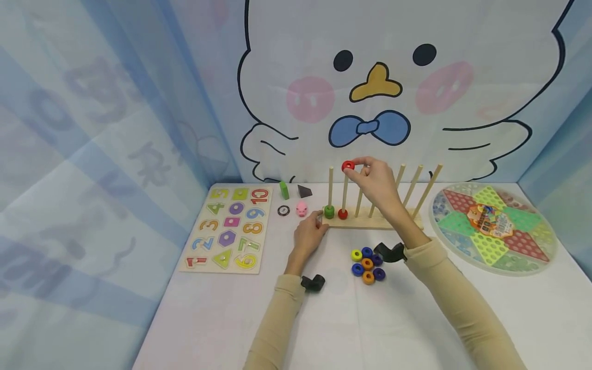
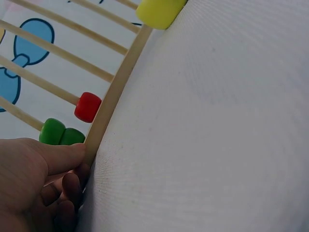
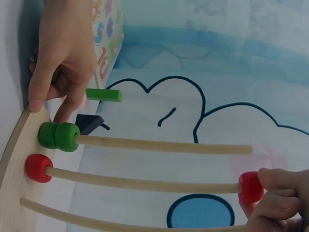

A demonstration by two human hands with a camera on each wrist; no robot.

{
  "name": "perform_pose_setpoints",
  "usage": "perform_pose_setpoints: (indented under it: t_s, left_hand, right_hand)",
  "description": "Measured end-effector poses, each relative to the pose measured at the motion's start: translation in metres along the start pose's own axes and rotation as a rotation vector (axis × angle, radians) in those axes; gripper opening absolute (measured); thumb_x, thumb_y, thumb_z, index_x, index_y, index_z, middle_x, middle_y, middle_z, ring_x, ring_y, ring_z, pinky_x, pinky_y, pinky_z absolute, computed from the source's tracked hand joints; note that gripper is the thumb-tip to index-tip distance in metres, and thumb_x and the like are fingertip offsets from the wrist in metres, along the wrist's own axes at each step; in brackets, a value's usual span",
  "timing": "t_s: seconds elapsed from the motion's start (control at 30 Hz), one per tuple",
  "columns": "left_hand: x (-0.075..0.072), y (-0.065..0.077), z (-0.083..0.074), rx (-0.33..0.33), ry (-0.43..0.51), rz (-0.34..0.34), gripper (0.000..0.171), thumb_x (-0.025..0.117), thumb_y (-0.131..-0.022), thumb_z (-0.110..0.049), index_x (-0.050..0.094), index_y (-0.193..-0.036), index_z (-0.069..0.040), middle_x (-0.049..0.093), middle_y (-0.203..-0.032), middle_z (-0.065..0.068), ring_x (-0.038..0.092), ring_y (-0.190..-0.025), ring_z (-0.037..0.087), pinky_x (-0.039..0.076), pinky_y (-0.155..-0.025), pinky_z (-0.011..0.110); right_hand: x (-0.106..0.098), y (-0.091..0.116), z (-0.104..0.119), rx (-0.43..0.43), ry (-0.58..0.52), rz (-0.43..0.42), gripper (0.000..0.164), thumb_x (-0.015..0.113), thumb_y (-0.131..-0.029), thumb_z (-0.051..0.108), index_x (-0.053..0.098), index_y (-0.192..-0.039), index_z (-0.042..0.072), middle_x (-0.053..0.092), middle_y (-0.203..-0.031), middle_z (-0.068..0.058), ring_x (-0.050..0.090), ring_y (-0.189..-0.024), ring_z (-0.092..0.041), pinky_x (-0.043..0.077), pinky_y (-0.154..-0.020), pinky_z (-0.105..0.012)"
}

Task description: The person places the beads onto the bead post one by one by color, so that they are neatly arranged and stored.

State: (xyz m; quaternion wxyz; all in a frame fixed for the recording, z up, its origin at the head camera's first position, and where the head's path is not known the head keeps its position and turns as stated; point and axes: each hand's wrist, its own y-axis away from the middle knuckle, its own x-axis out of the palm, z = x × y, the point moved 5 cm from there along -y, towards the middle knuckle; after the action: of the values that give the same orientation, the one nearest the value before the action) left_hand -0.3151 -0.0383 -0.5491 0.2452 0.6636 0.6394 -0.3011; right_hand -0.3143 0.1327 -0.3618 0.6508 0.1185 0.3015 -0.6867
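My right hand (image 1: 376, 184) pinches a red ring-shaped bead (image 3: 251, 187) between thumb and fingers. That bead sits at the top of the second peg (image 3: 145, 181) of a wooden peg stand (image 1: 356, 223). At the foot of the same peg lies another red bead (image 1: 343, 214). Two green beads (image 3: 59, 136) are stacked at the bottom of the first peg (image 1: 330, 187). My left hand (image 1: 309, 236) grips the left end of the stand's base, its thumb on the front edge in the left wrist view.
Several loose blue, orange, purple and yellow beads (image 1: 367, 264) lie before the stand. A number puzzle board (image 1: 224, 228) is at left, a round checkers board (image 1: 493, 228) at right. Near the stand are a pink pig (image 1: 301, 208), green block (image 1: 284, 190), dark block (image 1: 304, 191) and small ring (image 1: 283, 210).
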Motion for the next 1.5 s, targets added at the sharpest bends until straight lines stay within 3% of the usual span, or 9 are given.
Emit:
perform_pose_setpoints:
  t_s: [0.23,0.43,0.63,0.87,1.0,1.27,1.5]
  left_hand:
    - [0.001,0.001,-0.001,0.007,0.001,-0.006,0.044,0.067,-0.088,-0.027,0.058,-0.129,-0.012,0.057,-0.074,-0.006,0.05,-0.062,0.009,0.038,-0.059,0.027]
    - [0.002,0.001,0.0,0.006,0.0,-0.01,0.045,0.067,-0.088,-0.027,0.057,-0.129,-0.013,0.057,-0.073,-0.007,0.051,-0.061,0.009,0.038,-0.058,0.027]
    - [0.0,0.001,0.0,-0.01,0.004,-0.005,0.046,0.067,-0.088,-0.028,0.057,-0.13,-0.014,0.058,-0.074,-0.006,0.052,-0.062,0.01,0.039,-0.059,0.027]
    - [0.001,0.0,0.001,-0.01,-0.006,-0.001,0.045,0.067,-0.088,-0.028,0.057,-0.13,-0.014,0.059,-0.075,-0.007,0.052,-0.063,0.009,0.04,-0.06,0.028]
    - [0.002,-0.001,0.0,-0.009,-0.01,-0.002,0.045,0.067,-0.088,-0.028,0.057,-0.13,-0.014,0.058,-0.075,-0.007,0.052,-0.063,0.009,0.04,-0.06,0.027]
    - [0.0,-0.002,-0.001,-0.024,-0.011,0.0,0.045,0.068,-0.088,-0.027,0.057,-0.13,-0.014,0.057,-0.075,-0.006,0.051,-0.064,0.01,0.039,-0.061,0.028]
    - [0.002,-0.001,0.0,-0.029,0.013,0.005,0.045,0.067,-0.088,-0.026,0.056,-0.131,-0.014,0.057,-0.075,-0.006,0.052,-0.063,0.011,0.039,-0.061,0.029]
  right_hand:
    - [-0.004,0.012,-0.005,-0.056,-0.043,-0.05,0.041,0.065,-0.089,0.038,0.064,-0.119,0.01,0.039,-0.049,-0.004,0.03,-0.037,-0.016,0.022,-0.035,-0.029]
    - [-0.011,0.04,-0.023,-0.03,-0.095,-0.048,0.04,0.064,-0.089,0.041,0.064,-0.118,0.012,0.036,-0.049,-0.006,0.028,-0.037,-0.018,0.022,-0.035,-0.031]
    - [-0.001,0.076,-0.061,0.075,-0.096,0.041,0.042,0.064,-0.09,0.037,0.062,-0.119,0.007,0.037,-0.05,-0.004,0.029,-0.038,-0.014,0.024,-0.035,-0.03]
    - [0.013,0.114,-0.111,0.249,-0.065,0.135,0.04,0.065,-0.09,0.037,0.062,-0.118,0.008,0.036,-0.05,0.001,0.031,-0.04,-0.012,0.027,-0.038,-0.027]
    - [0.019,0.132,-0.132,0.285,-0.013,0.193,0.038,0.065,-0.09,0.032,0.062,-0.117,0.006,0.036,-0.048,0.003,0.031,-0.039,-0.011,0.027,-0.039,-0.026]
    - [0.022,0.149,-0.148,0.261,0.04,0.235,0.032,0.069,-0.086,0.021,0.064,-0.113,0.005,0.038,-0.049,0.004,0.032,-0.042,-0.009,0.026,-0.04,-0.023]
    - [0.022,0.151,-0.153,0.225,0.098,0.226,0.032,0.07,-0.085,0.022,0.065,-0.113,0.005,0.04,-0.05,0.005,0.034,-0.042,-0.008,0.026,-0.041,-0.023]
